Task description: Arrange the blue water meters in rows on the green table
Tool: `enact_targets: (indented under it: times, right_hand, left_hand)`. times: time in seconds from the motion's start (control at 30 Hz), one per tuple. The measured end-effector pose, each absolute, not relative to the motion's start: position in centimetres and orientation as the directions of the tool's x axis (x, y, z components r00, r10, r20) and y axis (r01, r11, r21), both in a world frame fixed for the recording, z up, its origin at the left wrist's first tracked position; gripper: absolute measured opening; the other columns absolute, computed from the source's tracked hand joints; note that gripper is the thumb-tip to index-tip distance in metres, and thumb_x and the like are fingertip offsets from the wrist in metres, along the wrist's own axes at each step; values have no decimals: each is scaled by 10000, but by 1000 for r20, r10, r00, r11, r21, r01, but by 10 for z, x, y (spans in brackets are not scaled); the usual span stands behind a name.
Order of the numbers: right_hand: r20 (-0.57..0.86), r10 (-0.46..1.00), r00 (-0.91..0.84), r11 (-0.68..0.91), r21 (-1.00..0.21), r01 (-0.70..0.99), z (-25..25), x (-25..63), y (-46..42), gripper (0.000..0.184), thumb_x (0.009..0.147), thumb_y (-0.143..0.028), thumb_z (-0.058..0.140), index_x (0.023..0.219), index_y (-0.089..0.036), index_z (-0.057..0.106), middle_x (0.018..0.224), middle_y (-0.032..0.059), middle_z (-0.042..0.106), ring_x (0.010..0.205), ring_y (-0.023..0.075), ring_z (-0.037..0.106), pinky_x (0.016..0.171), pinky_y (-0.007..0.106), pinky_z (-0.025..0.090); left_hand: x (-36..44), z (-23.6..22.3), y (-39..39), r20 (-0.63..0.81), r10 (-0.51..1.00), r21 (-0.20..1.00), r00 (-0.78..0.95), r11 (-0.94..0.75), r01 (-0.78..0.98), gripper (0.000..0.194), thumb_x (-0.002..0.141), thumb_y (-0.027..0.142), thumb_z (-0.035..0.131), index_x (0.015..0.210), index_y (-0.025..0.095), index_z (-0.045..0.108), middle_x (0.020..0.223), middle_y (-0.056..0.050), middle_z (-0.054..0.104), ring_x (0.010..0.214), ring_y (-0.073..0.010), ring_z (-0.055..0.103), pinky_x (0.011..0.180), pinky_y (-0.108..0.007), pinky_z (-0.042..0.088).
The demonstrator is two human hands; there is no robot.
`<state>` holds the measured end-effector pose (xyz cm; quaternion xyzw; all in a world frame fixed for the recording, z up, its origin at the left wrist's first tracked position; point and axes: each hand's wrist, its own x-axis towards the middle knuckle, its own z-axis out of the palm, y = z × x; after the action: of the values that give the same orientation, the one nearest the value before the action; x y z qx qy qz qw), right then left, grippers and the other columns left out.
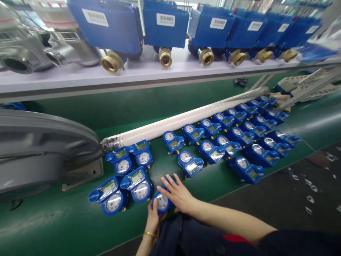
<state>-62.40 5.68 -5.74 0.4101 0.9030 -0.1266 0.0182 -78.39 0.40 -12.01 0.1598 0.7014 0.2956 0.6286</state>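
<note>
At nine o'clock a grey curved housing [39,149] bulks over the green belt [53,220], with a metal plate [82,174] at its foot. Just right of it sit four blue meters [125,181] in a tight cluster, dials up.

At six o'clock both hands meet on one more blue meter [162,201], which lies at the near edge of the belt. The left hand [152,216] — a gold bangle [149,234] at its wrist — cups the meter's near left side from below, fingers curled against it. The right hand [177,193] lies over its top right, fingers spread and flat, pressing rather than gripping.

The risks, as I judge them: the meter sits close to the belt's lip, so a slack hold could tip it off the edge. It almost touches the cluster at its left, and a sideways shove could knock dial against dial. The spread fingers also cover part of the dial, so a smear on it seems possible.

From one to two o'clock two rows of like meters [239,135] run away along a long white tube [186,119]; another person's hand [279,96] rests at the far end.

No bin or tray shows. The shelf [80,76] at twelve o'clock is the only holder — it carries silver bodies [39,49] at left and blue boxes [165,25] with brass fittings [165,57] and barcode labels to the right.
</note>
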Motion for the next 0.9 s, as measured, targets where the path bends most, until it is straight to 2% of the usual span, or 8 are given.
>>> enact_targets:
  times: [0.07,0.13,0.27,0.4,0.5,0.57,0.73,0.9]
  right_hand:
    - [-38,622,-782,777,-91,623,-63,-630,62,653,866,-301,614,1430,-151,321,1456,144,408,1402,310,241,1167,559,193]
    - [-65,588,-806,808,11,589,-66,-644,71,393,928,-209,451,1300,-81,466,1252,137,575,1267,283,423,1160,532,227]
    - [-138,521,-842,851,15,525,-69,-666,82,375,839,-252,583,1140,-33,540,1032,128,627,927,267,561,1049,501,364]
    - [-119,583,-803,805,-49,592,-61,-643,67,445,762,-250,630,1146,-51,525,1044,119,616,916,249,545,993,439,393]
    - [-235,745,-625,604,-162,780,-43,-598,40,823,572,-300,755,1282,-26,438,1153,163,591,990,285,534,1024,453,362]
    - [-332,845,-420,377,-187,907,-30,-561,20,935,533,-280,744,1353,-22,376,1218,186,568,1058,308,523,1041,454,339]
    - [-320,930,183,-206,-41,978,-20,-472,-7,831,613,-267,628,1359,-21,357,1236,217,555,1120,322,515,979,418,350]
    - [-225,848,479,-456,151,877,-36,-421,11,682,660,-312,691,1225,-33,429,1075,181,609,1028,310,568,880,376,367]
  left_hand:
    - [-789,-121,9,-818,564,575,-113,792,-206,514,923,505,381,1362,248,311,1452,-168,413,1104,-295,631,773,-391,595]
    - [-794,-124,11,-812,574,583,-107,788,-197,560,897,546,422,1372,270,319,1426,-159,447,1039,-287,661,775,-390,593]
    - [-802,-135,8,-790,605,612,-98,777,-145,657,856,608,453,1396,263,309,1443,-177,422,1010,-287,676,805,-371,585]
    - [-806,-132,0,-828,560,550,-1,813,-190,619,916,565,306,1439,237,260,1278,-163,581,948,-253,693,853,-385,559]
    - [-807,-123,-6,-805,550,535,222,835,-127,768,848,713,304,1424,206,328,973,-114,710,940,-265,694,915,-412,519]
    - [-805,-121,-8,-780,565,577,269,816,-42,852,719,795,456,1331,203,460,982,-108,721,1006,-290,674,933,-413,503]
    - [-790,-123,-2,-768,602,636,220,758,146,878,485,809,631,1093,176,605,951,-123,731,981,-320,673,921,-378,503]
    - [-774,-104,15,-727,636,684,259,641,348,790,507,758,603,990,133,630,917,-144,727,960,-322,662,896,-365,512]
